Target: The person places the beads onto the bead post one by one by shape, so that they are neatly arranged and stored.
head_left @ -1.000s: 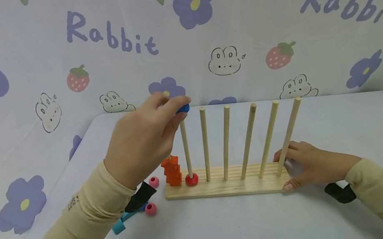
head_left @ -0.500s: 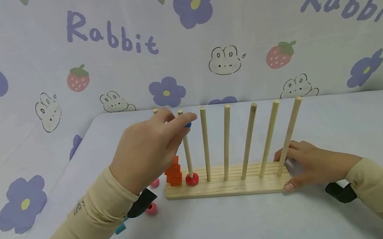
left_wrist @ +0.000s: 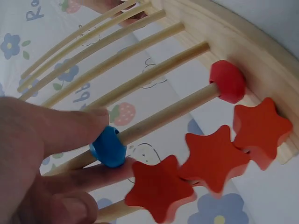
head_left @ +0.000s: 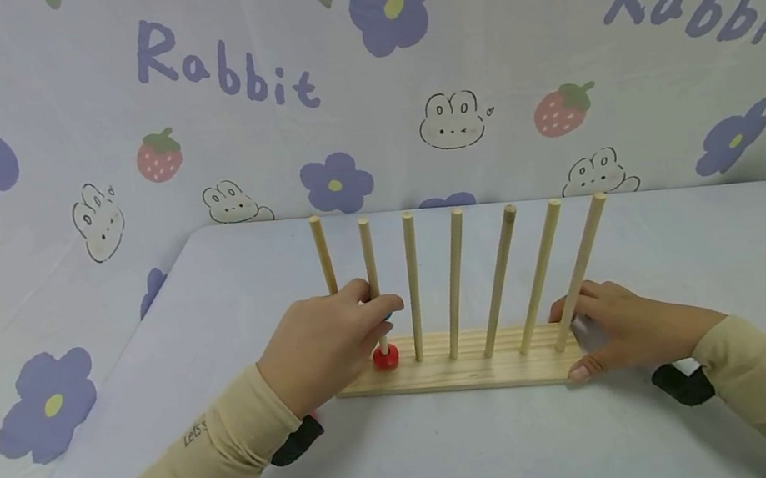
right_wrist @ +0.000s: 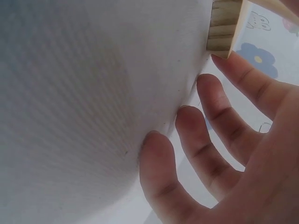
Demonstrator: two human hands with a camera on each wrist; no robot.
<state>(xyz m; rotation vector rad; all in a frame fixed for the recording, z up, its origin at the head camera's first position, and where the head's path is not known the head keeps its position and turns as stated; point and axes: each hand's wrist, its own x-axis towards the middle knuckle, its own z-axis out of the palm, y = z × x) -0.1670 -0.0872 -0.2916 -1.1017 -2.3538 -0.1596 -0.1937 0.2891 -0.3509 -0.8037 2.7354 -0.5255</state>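
Note:
My left hand (head_left: 327, 341) pinches a blue bead (left_wrist: 108, 147) between thumb and finger. That bead is threaded on the second peg from the left (head_left: 368, 254), partway down. Below it on the same peg, a red bead (head_left: 386, 357) rests on the wooden peg board (head_left: 467, 375). Orange star beads (left_wrist: 215, 159) stack on the leftmost peg (head_left: 324, 257); the left hand hides them in the head view. At the board's right end, my right hand (head_left: 622, 330) holds the base, thumb at the near corner and fingers behind. Its other fingertips (right_wrist: 156, 144) touch the white tabletop.
Several bare wooden pegs (head_left: 457, 281) rise from the rest of the board. Only a pink sliver (head_left: 314, 413) shows beside the left wrist. A patterned cloth (head_left: 470, 30) hangs behind the white table (head_left: 481, 459).
My left hand has lowered the blue bead from the second peg's top to well down its length. The hand now covers the orange stars and loose pieces. The right hand stays put.

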